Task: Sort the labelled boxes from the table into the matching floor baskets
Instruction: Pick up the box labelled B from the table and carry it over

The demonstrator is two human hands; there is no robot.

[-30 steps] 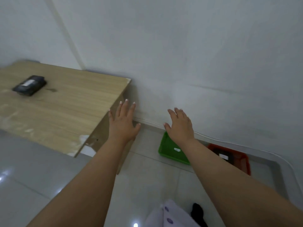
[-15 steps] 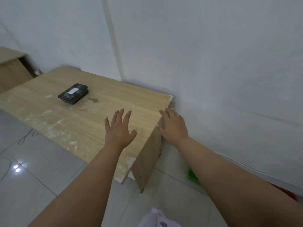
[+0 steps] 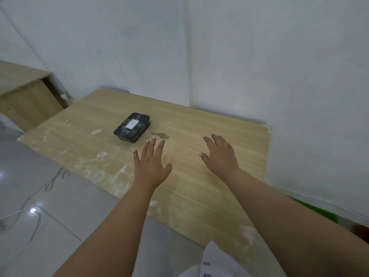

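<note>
A black box [image 3: 132, 126] with a small white label on its lid lies flat on the wooden table [image 3: 199, 176], towards the back. My left hand [image 3: 151, 164] hovers over the table just to the right and in front of the box, fingers spread, holding nothing. Further right, my right hand [image 3: 219, 154] is also open and empty above the tabletop. At the right edge, a sliver of the green basket [image 3: 319, 211] and a corner of the red basket [image 3: 362, 230] show on the floor behind my right forearm.
The table stands against a white wall [image 3: 259, 56]. A second wooden desk [image 3: 22, 96] sits at the far left. White cables [image 3: 36, 198] trail over the grey tiled floor to the left. White smears and a dark stain [image 3: 160, 135] mark the tabletop.
My view has swung left from the floor baskets to the table. Both open hands now hang over the tabletop, and the black box has come close to my left hand.
</note>
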